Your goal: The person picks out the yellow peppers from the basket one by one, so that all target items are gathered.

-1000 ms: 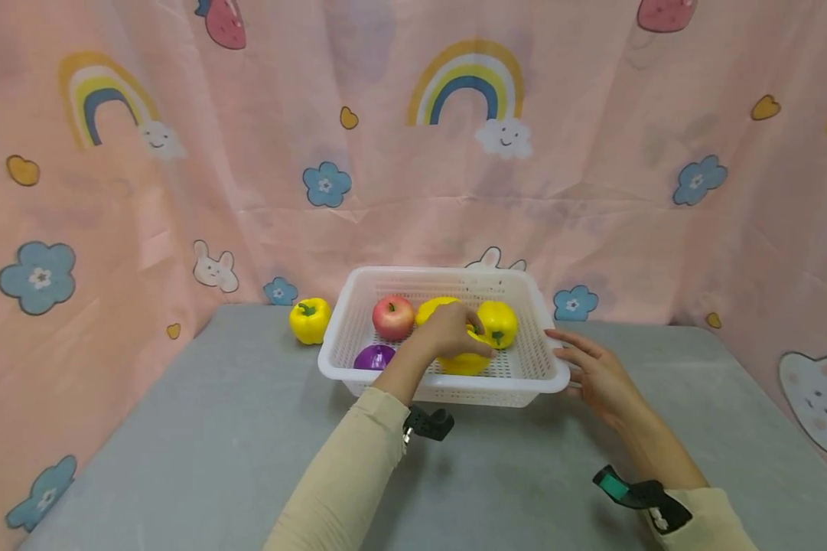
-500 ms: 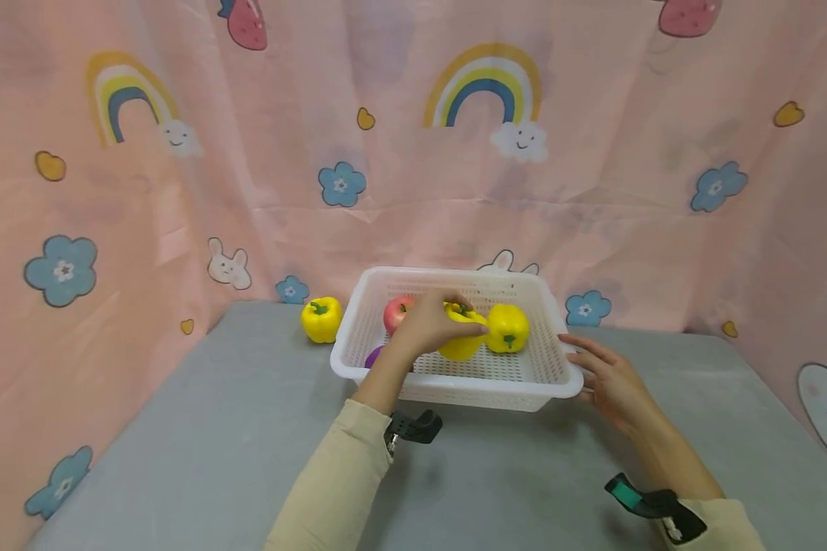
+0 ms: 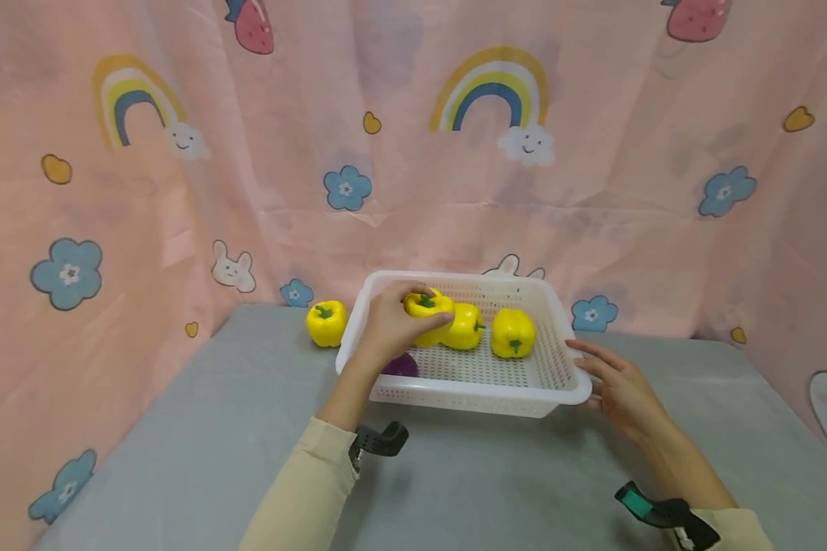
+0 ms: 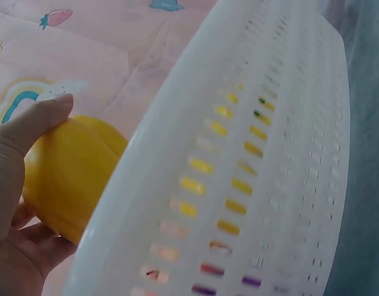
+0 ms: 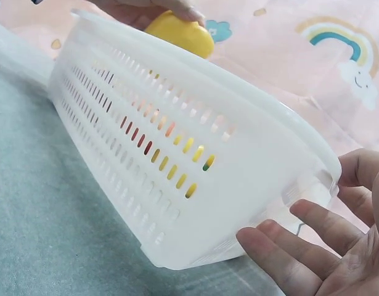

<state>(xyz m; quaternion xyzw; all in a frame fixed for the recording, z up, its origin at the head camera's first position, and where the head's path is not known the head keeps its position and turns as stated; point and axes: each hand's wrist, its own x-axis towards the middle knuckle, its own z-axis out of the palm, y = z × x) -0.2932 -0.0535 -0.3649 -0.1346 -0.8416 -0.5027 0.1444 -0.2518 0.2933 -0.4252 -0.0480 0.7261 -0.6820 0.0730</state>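
On the grey desk [image 3: 213,428], a white basket [image 3: 464,389] is sitting in front of a pink cloth [image 3: 413,191], its long side facing the person. Over the left part of the basket, the left hand [image 3: 389,325] is holding a yellow pepper [image 3: 434,308]. Its thumb and fingers are gripping the pepper from the sides, and the green stem is pointing up between them. That is probably a good way to hold it, because something round and smooth could be slipping out of a looser grip. The pepper is showing above the rim in the left wrist view, while its lowest part is hiding behind the basket wall. At the other end, the right hand [image 3: 623,390] is touching the rim and the outside wall with mostly straight fingers, not squeezing anything. It is likely steadying the light basket so it is not sliding about. Inside, two more peppers, a middle pepper [image 3: 464,327] and a right-hand pepper [image 3: 512,334], are lying with their stems turned sideways or toward the person. A purple thing [image 3: 402,366] is peeking out near the front, partly hidden. Just beside the basket's left end, another pepper [image 3: 327,324] is standing on the desk, probably resting steadily on its flat bottom.
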